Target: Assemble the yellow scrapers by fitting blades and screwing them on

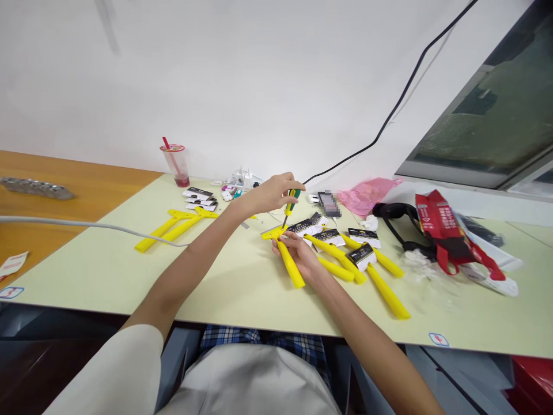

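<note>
Far left: one orange-brown wooden side bench (99, 173), bearing a silver metal linked object (37, 189), kind uncertain. Next, your pale green bench (224, 294), with two yellow plastic scraper-like tools (184, 228), no cards visible on them; a pale grey cable (108, 226) appears to cross their handles, a possible snag near your left forearm. Behind: one clear plastic cup with a red straw (179, 167); one small pile of black-and-white cards (201, 200).

Centre: your left hand (274, 195), fingers wrapped round one green-and-yellow screwdriver (289, 207), shaft aimed down at the head of one broad-headed yellow plastic tool (290, 265). Your right hand (300, 253) grips this tool near its neck, over the bench.

Right of centre: several yellow-handled tools with black-and-white cards (389, 292), lying overlapped just beside your right hand and crowding it. Progress, by judgement: part-way; the carded tools look finished, the held one is in work, the two at left seem outstanding, though their order cannot be confirmed.

Behind and far right: one dark phone (329, 204), one crumpled pink plastic bag (367, 196), one black strap (391, 210), one red bag (436, 222), all clear of your hands.
</note>
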`<control>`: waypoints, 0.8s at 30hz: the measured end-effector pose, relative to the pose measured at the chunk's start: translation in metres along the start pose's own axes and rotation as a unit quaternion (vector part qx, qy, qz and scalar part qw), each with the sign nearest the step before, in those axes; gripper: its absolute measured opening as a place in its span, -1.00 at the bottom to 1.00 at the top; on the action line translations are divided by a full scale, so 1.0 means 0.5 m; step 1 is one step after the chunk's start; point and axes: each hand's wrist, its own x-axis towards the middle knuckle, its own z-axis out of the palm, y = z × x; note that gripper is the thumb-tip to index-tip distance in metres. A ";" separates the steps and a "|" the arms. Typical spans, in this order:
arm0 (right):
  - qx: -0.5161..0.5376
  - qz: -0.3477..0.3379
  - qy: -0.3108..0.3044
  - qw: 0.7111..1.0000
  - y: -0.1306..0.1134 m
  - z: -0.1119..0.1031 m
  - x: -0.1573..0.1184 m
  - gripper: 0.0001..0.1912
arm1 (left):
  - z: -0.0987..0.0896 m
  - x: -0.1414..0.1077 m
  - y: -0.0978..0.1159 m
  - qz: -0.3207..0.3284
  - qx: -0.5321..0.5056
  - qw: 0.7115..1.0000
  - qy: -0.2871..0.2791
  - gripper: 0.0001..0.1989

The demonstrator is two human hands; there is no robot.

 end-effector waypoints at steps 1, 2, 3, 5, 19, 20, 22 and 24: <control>-0.001 -0.001 0.003 1.000 -0.001 0.001 -0.001 -0.64 | -0.001 0.000 0.003 0.012 -0.016 1.000 0.000 -0.66; -0.003 -0.001 0.008 1.000 -0.002 0.003 -0.003 -0.65 | -0.002 0.001 0.007 0.022 -0.032 0.999 0.000 -0.66; -0.004 -0.003 0.013 1.000 -0.003 0.005 -0.004 -0.66 | -0.003 0.001 0.011 0.030 -0.046 0.998 0.001 -0.66; -0.005 -0.005 0.020 1.000 -0.005 0.008 -0.006 -0.68 | -0.005 0.001 0.020 0.036 -0.064 0.997 0.008 -0.69; 0.002 -0.008 0.003 1.000 -0.002 0.005 -0.004 -0.62 | -0.002 -0.004 0.013 -0.045 -0.068 0.997 0.017 -0.65; 0.002 -0.009 0.002 1.000 -0.002 0.004 -0.004 -0.61 | -0.003 -0.004 0.011 -0.046 -0.068 0.997 0.013 -0.67; 0.003 -0.011 0.003 1.000 -0.003 0.003 -0.003 -0.61 | -0.005 -0.003 0.008 -0.047 -0.072 0.996 0.007 -0.71; 0.005 -0.012 0.007 1.000 -0.004 0.003 -0.003 -0.60 | -0.006 -0.002 0.006 -0.040 -0.064 0.997 0.012 -0.72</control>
